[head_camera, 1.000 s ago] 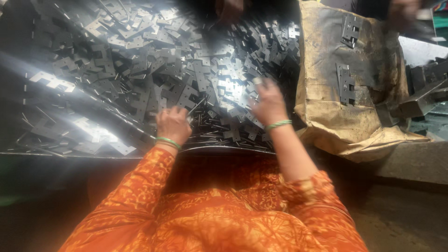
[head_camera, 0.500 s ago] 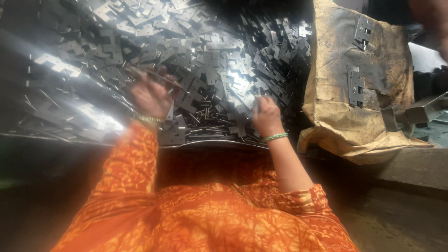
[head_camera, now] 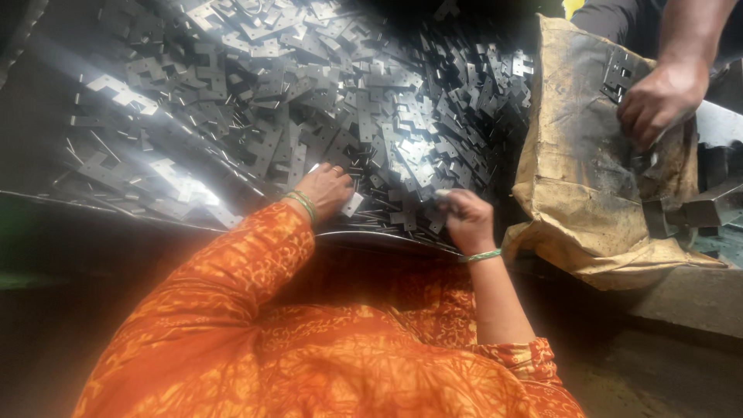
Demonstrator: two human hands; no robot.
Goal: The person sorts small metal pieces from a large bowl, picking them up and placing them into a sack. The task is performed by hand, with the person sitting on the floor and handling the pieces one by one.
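So, left hand [head_camera: 326, 190] curled in a loose grip on a small flat metal piece [head_camera: 352, 203] at the near edge of the pile of metal stampings [head_camera: 325, 101]. Right hand [head_camera: 464, 218] pinched shut on another piece [head_camera: 443, 193]. Left hand pulled back nearer since half a second ago.

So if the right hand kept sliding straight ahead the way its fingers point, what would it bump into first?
The right hand points up and slightly left, away from the body. It would probably run first into the heaped flat metal pieces just beyond its fingertips, though depth is hard to judge.
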